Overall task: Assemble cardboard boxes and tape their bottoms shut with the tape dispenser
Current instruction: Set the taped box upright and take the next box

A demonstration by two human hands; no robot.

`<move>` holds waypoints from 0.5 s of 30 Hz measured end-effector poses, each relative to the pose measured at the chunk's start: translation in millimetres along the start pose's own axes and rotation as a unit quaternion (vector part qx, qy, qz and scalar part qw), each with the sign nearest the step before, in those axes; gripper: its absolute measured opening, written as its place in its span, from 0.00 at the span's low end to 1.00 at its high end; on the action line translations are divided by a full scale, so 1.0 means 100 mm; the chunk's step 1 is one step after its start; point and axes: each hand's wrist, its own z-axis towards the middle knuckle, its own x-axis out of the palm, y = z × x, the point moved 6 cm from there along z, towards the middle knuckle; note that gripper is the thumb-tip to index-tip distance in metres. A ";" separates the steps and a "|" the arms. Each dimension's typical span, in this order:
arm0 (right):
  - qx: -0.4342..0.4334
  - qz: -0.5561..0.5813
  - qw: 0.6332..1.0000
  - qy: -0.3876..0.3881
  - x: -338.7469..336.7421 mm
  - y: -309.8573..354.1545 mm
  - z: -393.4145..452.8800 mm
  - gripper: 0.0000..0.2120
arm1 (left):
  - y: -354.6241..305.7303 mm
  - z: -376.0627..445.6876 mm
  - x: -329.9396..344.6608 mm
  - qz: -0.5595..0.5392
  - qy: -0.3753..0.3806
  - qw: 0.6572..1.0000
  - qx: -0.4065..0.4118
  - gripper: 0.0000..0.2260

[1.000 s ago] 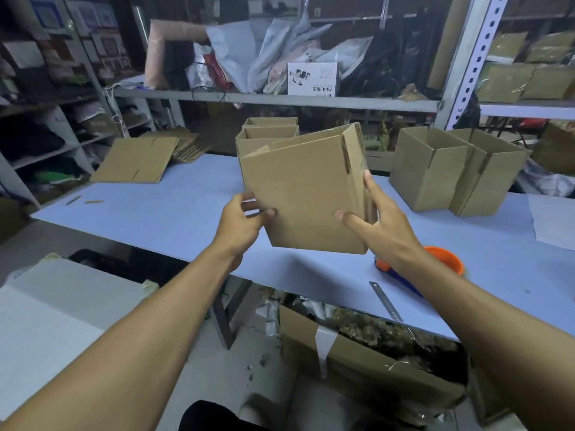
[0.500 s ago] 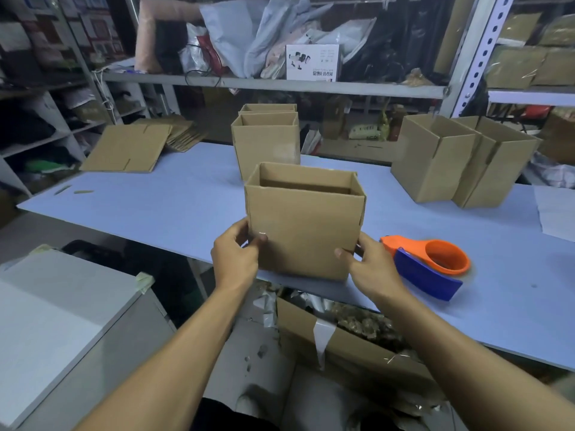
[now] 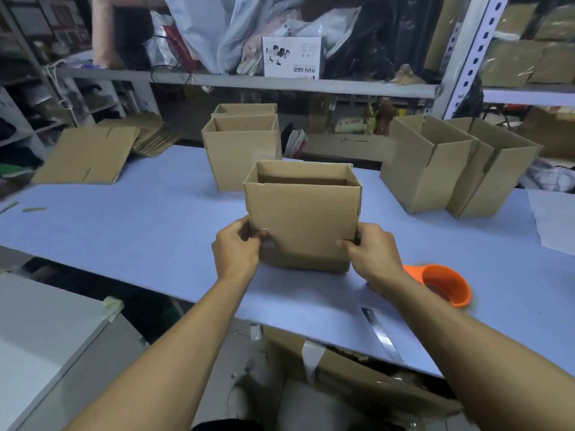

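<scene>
Setting down step, by judgement: left hand and right hand pinching the lower corners of the open-topped brown cardboard box, upright on the pale blue table; next, probably releasing and fetching another flat.

You turned box upright, open top up, set it down on table; right forearm now hides tape dispenser partly.

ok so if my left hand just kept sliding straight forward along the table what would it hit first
Probably the open cardboard box standing just behind the box you're holding. Your left hand grips that box's left corner; depth is hard to judge, so it might slip past.
</scene>
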 end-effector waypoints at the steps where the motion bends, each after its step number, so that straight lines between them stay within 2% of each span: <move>1: 0.010 -0.005 1.000 -0.003 -0.04 -0.03 0.13 0.07 | -0.03 0.10 0.11 0.003 0.004 1.000 0.001 0.12; 8: 0.053 -0.021 0.998 -0.020 -0.19 -0.32 1.18 0.08 | -0.08 0.97 1.02 0.035 0.025 0.999 0.015 0.08; 15: 0.016 -0.017 0.998 -0.062 -0.05 -0.51 2.28 0.10 | 0.01 1.82 1.82 0.018 -0.002 0.997 0.073 0.09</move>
